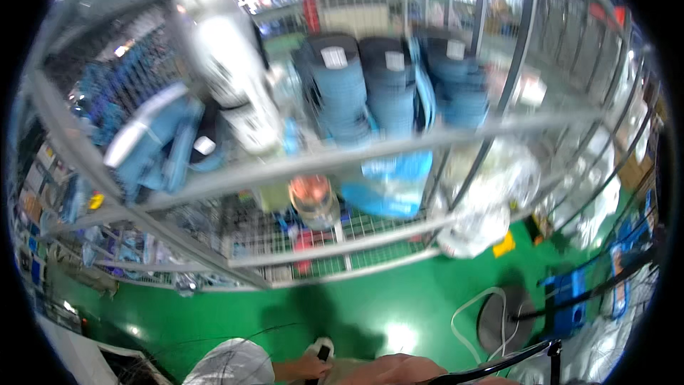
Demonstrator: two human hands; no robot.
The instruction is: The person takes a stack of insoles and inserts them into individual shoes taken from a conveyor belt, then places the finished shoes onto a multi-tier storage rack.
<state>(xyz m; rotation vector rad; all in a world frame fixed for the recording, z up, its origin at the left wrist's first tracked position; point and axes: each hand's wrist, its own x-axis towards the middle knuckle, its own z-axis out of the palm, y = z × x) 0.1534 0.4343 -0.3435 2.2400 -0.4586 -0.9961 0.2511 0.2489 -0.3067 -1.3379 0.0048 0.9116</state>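
At the lower edge my left hand reaches out from a white sleeve. Its fingers look curled in beside a small dark object, too blurred to name. A light shoe shows on the floor just past it. To the right, bare skin, seemingly my right hand or forearm, is cut off by the frame, its fingers hidden. Both stay low, apart from the grey metal rack in front. On the rack stand stacks of blue rolled or layered pieces with dark tops, next to a white wrapped roll.
A blue bag and an orange-topped jar sit on the lower rack level. Clear plastic bags bulge at the right. A round dark stand base with a pale cable rests on the green floor, beside a blue crate.
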